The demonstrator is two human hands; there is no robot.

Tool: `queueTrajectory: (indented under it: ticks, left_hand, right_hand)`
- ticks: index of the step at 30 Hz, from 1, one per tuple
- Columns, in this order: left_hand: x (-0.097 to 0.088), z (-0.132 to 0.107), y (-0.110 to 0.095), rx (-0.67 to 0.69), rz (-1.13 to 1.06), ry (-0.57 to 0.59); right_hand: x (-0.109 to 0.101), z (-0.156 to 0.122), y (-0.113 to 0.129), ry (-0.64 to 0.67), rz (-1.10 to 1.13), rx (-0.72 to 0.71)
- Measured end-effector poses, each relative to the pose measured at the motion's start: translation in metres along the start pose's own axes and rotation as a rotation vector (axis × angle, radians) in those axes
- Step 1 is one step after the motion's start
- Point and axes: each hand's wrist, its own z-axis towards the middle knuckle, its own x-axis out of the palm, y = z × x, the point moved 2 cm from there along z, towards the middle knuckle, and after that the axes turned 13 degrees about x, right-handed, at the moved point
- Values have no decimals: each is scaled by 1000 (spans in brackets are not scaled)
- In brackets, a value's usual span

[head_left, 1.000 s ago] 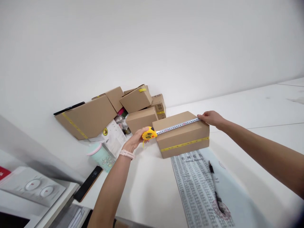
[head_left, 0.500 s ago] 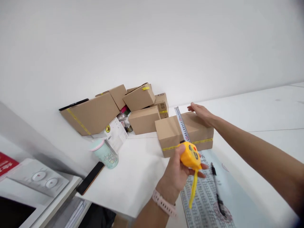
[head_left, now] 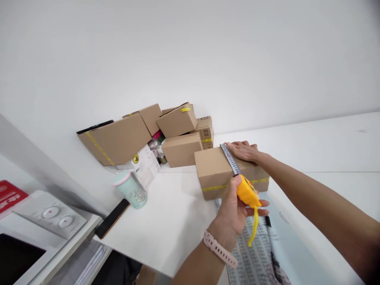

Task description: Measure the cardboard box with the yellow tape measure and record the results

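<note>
A cardboard box (head_left: 213,168) with a yellow tape band sits on the white table (head_left: 175,221). My left hand (head_left: 234,208) grips a yellow tape measure (head_left: 247,194) at the box's near edge. Its blade (head_left: 230,158) runs across the box top to the far edge. There my right hand (head_left: 243,151) lies on the box top with fingers stretched out, pressing the blade's end down.
Several cardboard boxes (head_left: 178,120) are piled against the wall behind. A mint cup (head_left: 130,192), a white packet (head_left: 145,164) and a black phone (head_left: 112,218) lie to the left. A printed form (head_left: 255,249) with a black pen (head_left: 270,237) lies under my left hand.
The tape first ran along the box's length. My left hand swung the tape measure to the near side, and my right hand moved the blade's end to the far edge, so it spans the width.
</note>
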Motion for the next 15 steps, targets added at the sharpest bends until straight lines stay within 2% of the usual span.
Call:
queueTrajectory:
  ticks: [9,15]
  left_hand:
    - [2,4,1,-11,-8,12]
    - [-1,12,2,64,-40,50]
  right_hand:
    - [8,19,2,-87,-355,-63]
    - [12,25,-1,-140,-485,-67]
